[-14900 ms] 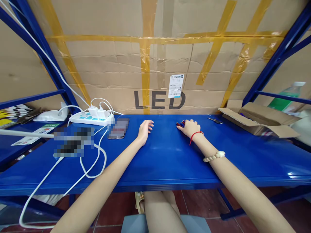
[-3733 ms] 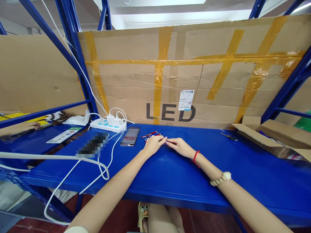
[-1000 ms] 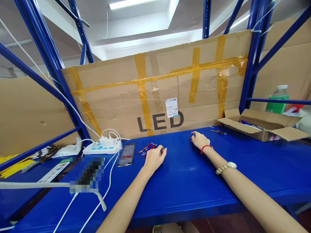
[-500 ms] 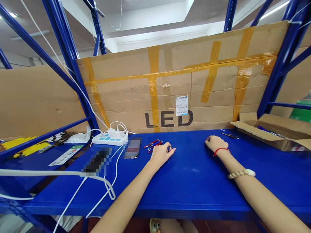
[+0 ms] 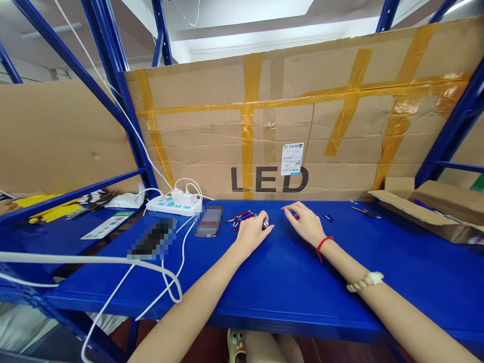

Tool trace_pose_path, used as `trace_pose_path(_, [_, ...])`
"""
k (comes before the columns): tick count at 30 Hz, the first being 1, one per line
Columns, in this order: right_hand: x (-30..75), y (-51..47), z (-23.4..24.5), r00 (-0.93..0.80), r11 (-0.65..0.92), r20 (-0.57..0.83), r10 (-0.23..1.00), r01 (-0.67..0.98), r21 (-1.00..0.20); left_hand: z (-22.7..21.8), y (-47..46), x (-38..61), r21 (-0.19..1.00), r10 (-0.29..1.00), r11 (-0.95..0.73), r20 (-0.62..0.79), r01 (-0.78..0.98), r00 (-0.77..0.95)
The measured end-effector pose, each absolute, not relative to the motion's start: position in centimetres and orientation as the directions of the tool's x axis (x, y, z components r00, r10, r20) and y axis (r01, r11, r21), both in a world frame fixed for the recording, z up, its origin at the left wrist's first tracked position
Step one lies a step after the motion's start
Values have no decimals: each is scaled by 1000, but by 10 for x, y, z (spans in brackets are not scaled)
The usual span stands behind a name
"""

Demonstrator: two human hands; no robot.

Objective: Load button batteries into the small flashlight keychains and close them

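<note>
My left hand (image 5: 252,233) rests on the blue tabletop, its fingers curled around a small silvery metal piece (image 5: 265,224); most of that piece is hidden. Just beyond these knuckles lie several slim red and blue metal items (image 5: 238,218), with what look like carabiner clips among them. My right hand (image 5: 304,223) hovers low over the table to the right, fingers loosely spread and pointing left, with nothing visible in it. Right of it a small dark-blue carabiner (image 5: 328,218) lies alone on the table.
A phone (image 5: 209,222) and a white power strip (image 5: 174,205) with cables stand at the left. Farther right are dark scissors (image 5: 366,212) and an open cardboard box (image 5: 427,209). A large cardboard panel (image 5: 212,136) closes off the back. White cables (image 5: 166,275) cross the left front.
My right hand has moved left toward my left hand and opened from a closed shape. The blue carabiner now lies where that hand was. My left hand keeps its hold; the view has shifted slightly.
</note>
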State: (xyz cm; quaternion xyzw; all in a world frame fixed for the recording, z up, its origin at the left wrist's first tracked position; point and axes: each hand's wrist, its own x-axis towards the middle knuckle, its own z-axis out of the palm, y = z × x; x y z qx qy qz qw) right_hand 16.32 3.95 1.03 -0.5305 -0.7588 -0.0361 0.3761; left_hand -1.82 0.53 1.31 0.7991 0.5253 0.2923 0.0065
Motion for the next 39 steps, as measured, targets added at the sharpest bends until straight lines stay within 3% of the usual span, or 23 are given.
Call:
trace_pose_path(4, [146, 29, 11, -365, 638, 641, 676, 725, -260, 11, 9, -19, 313, 866, -387, 446, 868, 225])
trace_pose_path(10, [151, 29, 10, -436, 723, 673, 597, 657, -216, 12, 9, -16, 271, 895, -341, 385, 900, 224])
trace_pose_path(17, [153, 29, 12, -429, 730, 700, 572, 654, -196, 11, 7, -14, 232, 930, -298, 289, 926, 226])
trace_pose_path(39, [157, 30, 16, -425, 680, 673, 605, 716, -159, 8, 7, -17, 271, 923, -302, 321, 914, 210])
